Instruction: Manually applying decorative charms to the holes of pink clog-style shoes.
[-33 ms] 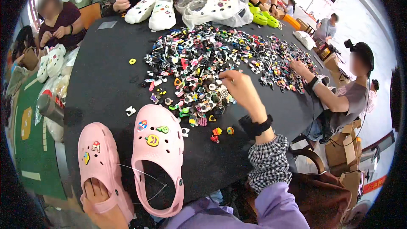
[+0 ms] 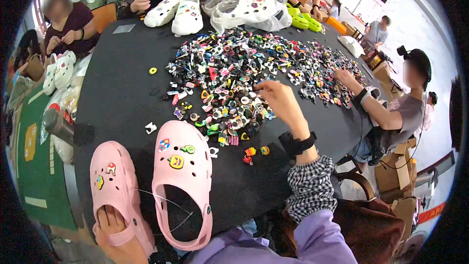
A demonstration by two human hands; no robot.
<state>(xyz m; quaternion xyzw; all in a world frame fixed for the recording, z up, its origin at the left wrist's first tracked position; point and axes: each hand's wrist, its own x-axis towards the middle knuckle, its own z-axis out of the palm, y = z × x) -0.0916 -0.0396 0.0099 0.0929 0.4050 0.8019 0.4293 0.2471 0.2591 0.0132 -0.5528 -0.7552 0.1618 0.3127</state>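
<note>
While the right hand [image 2: 276, 99] reaches into the charm pile [image 2: 244, 76] at frame centre, fingers curled over small pieces, hold unclear, the left hand [image 2: 115, 232] grips the pink clog [image 2: 119, 190] at lower left, nearer the second clog [image 2: 183, 176].

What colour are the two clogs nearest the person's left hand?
Both clogs are pale pink, dotted with small colourful charms; the head view shows them, the left hand gripping one.

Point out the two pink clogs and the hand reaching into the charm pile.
left pink clog [image 2: 115, 190], head view, on its toe top.
right pink clog [image 2: 183, 166], head view, on its toe top.
right hand [image 2: 276, 99], head view, on its back.
</note>
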